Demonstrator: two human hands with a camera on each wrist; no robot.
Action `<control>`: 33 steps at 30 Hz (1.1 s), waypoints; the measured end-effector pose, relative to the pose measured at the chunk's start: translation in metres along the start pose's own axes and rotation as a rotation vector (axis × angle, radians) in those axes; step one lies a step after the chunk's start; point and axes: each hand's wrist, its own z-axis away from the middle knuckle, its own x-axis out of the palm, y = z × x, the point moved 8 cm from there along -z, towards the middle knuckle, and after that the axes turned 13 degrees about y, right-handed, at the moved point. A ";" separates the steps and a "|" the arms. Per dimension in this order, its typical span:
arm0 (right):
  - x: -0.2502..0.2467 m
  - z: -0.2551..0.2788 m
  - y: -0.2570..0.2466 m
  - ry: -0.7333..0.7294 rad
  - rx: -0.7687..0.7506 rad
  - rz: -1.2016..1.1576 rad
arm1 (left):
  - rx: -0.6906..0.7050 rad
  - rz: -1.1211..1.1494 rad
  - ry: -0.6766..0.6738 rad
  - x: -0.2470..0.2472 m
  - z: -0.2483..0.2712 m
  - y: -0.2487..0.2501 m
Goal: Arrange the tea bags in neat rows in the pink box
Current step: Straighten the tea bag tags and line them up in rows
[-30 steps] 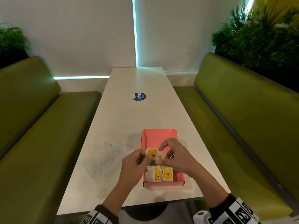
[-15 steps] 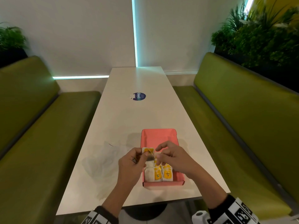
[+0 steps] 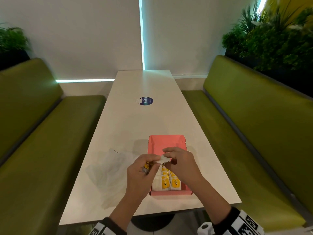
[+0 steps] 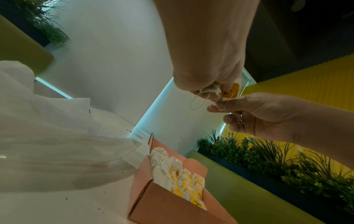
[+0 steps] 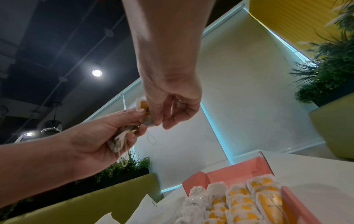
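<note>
While pinched by both hands [image 3: 162,165], one tea bag [image 3: 163,159] above three rows in one pink box [image 3: 166,141].

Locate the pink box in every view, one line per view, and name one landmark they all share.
Head: the pink box lies low and centre on the white table, its middle hidden behind both hands.
Left wrist: pink box at bottom centre, seen from a near corner.
Right wrist: pink box at bottom right.
Shared landmark: the rows of yellow-tagged tea bags inside it.
</note>
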 end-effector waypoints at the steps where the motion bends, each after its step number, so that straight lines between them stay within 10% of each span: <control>1: 0.000 0.000 0.000 0.006 0.003 -0.014 | -0.004 0.030 -0.003 0.000 0.000 0.001; 15: 0.003 0.008 0.015 -0.073 0.350 -0.468 | -0.071 0.062 0.042 -0.001 -0.005 0.000; 33: -0.020 -0.010 0.006 -0.140 0.105 -0.342 | -0.318 -0.029 -0.244 0.019 0.008 -0.017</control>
